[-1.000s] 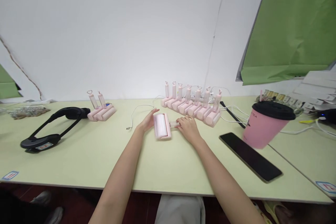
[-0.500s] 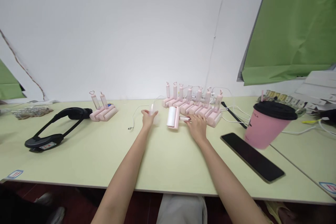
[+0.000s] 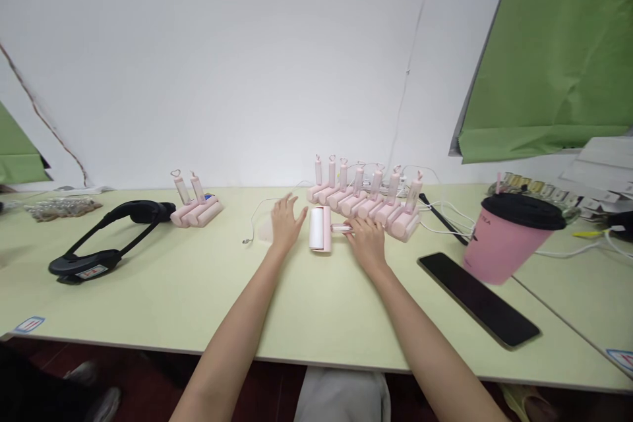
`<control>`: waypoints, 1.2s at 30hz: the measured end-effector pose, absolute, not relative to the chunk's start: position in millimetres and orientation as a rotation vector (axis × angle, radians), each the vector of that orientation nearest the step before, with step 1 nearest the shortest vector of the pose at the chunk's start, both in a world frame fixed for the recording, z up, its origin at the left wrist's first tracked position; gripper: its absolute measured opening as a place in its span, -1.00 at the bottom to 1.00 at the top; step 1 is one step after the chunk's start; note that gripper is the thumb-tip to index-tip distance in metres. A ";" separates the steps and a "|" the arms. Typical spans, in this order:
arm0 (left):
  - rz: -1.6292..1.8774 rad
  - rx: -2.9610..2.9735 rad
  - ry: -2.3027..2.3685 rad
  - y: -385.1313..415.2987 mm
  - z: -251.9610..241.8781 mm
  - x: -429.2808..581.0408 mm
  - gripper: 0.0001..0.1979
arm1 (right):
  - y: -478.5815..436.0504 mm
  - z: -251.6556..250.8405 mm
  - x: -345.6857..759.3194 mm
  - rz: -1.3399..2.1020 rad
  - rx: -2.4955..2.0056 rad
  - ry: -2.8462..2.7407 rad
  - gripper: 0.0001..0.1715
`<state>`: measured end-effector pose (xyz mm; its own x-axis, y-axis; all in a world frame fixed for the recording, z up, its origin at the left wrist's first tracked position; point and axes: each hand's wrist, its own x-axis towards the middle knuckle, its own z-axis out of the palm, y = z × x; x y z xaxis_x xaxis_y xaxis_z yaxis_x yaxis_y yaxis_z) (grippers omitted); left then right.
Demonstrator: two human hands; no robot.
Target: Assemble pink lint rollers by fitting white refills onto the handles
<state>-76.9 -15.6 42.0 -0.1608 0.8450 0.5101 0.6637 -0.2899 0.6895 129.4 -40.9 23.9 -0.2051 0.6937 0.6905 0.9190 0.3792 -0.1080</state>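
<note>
My right hand (image 3: 366, 242) is closed on the handle of a small lint roller (image 3: 319, 229) lying on the pale green table (image 3: 148, 290). The roller's white sticky drum is bare. My left hand (image 3: 287, 219) hovers just left of the roller with its fingers spread and nothing in them. A faint translucent cover (image 3: 266, 231) lies on the table beside that hand's left edge.
A row of several pink lint rollers (image 3: 368, 203) stands behind the hands, and two more (image 3: 196, 209) stand at the left. A black neckband device (image 3: 101, 241) lies far left. At the right are a dark phone (image 3: 477, 306), a pink cup (image 3: 504, 237) and white cables (image 3: 445, 217).
The cover came off the pink roller, baring its white drum. My left hand carried the cover leftward, then let it go and spread its fingers. My right hand kept hold of the handle.
</note>
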 end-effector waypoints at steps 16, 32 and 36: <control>1.287 1.294 1.016 -29.2 34.5 -41.7 -0.47 | -40.2 27.2 127.8 -0.233 -1.704 -2.203 -0.74; 1.402 1.555 1.036 -33.7 55.1 -42.8 -0.56 | -40.8 29.0 121.0 -0.125 -1.646 -2.028 -0.84; 1.514 1.889 1.278 -43.1 65.2 -34.3 -0.52 | -41.5 30.6 114.3 -0.219 -1.735 -1.911 -0.77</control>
